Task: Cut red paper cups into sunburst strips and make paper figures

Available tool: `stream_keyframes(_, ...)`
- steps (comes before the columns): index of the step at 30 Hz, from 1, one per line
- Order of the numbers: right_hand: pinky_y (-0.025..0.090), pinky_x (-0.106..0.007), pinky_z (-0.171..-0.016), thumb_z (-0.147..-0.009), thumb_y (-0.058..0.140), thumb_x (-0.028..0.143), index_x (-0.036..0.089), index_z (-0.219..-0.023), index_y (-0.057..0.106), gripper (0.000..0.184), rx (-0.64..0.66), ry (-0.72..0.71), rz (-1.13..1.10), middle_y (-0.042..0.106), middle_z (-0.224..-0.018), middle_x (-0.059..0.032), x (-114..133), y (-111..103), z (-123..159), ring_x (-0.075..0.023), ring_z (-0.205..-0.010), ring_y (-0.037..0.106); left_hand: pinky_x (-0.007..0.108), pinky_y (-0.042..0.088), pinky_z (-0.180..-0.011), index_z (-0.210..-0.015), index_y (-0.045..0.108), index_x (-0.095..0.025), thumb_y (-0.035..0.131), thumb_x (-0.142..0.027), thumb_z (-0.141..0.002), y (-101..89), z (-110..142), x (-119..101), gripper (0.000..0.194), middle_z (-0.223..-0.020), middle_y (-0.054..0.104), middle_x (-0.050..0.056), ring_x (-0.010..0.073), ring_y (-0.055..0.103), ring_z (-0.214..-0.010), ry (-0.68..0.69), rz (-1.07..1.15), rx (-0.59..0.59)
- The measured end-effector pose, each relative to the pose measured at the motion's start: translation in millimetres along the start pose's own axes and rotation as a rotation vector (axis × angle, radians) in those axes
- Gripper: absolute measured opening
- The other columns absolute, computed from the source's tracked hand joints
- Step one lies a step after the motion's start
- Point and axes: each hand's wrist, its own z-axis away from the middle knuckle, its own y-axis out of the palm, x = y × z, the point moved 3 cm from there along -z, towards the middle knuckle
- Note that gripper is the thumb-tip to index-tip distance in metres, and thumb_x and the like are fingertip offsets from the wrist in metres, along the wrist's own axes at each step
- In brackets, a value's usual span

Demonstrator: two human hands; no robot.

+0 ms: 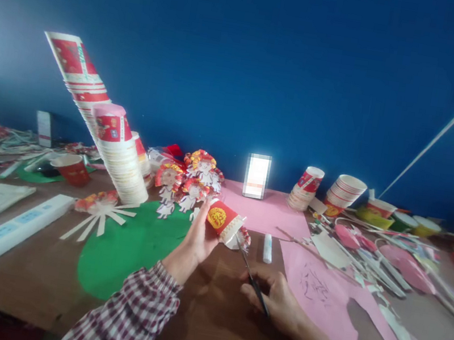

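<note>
My left hand [199, 234] grips a red paper cup [223, 221] with a gold emblem, tipped on its side above the brown table [212, 317]. The cup's rim is cut into strips that curl outward. My right hand [275, 301] is closed on black scissors [252, 280], whose blades point up and left to the cup's cut rim. Both sleeves are red and white plaid.
Tall leaning stacks of paper cups [119, 158] stand at the left, with a green paper oval [128, 246] in front. Paper-cup dolls [190, 181] sit behind my hands. Pink paper sheets [319, 294], a glue stick [267, 248], more cups and paper scraps lie to the right.
</note>
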Motion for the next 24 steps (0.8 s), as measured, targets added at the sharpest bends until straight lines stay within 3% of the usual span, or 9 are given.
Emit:
stream_keyframes(6,0.036,-0.022,-0.048,-0.08,0.059,0.036,0.014,-0.088,0.064,0.024,0.023,0.032,-0.022,0.053,-0.062,0.0011,-4.3,1.0,-0.2,-0.01,-0.052,0.046,0.027,0.052,-0.063,-0.095,0.064,-0.019,0.067,-0.038,-0.079,4.0,2.9,0.1,0.025,-0.084,0.067,0.003,0.0159,0.064,-0.073,-0.014,0.044,0.0)
stream_keyframes(12,0.034,-0.022,-0.049,-0.077,0.061,0.035,0.013,-0.086,0.066,0.024,0.03,0.037,0.039,0.05,-0.058,0.0024,2.1,1.2,0.4,-0.0101,-0.053,0.042,0.022,0.051,-0.064,-0.099,0.064,-0.022,0.073,-0.04,-0.074,-5.4,-1.7,-0.9,0.033,-0.095,0.068,0.002,0.0136,0.064,-0.077,0.058,-0.048,-0.129)
stream_keyframes(17,0.032,-0.023,-0.05,-0.075,0.061,0.034,0.013,-0.086,0.067,0.025,0.049,0.042,0.061,0.049,-0.058,0.0027,5.3,2.2,0.5,-0.0103,-0.053,0.04,0.024,0.052,-0.065,-0.1,0.065,-0.021,0.072,-0.053,-0.071,-9.5,-5.8,-2.5,0.044,-0.093,0.069,0.003,0.014,0.065,-0.076,0.055,-0.069,-0.135)
stream_keyframes(24,0.04,-0.025,-0.057,-0.074,0.067,0.035,0.016,-0.096,0.07,0.029,0.03,0.011,0.089,0.057,-0.065,0.0007,-3.3,1.6,1.5,-0.0134,-0.06,0.048,0.03,0.053,-0.07,-0.103,0.064,-0.023,0.07,-0.055,-0.071,-15.9,-8.5,-3.8,0.046,-0.104,0.069,0.005,0.0179,0.066,-0.084,0.064,-0.15,-0.237)
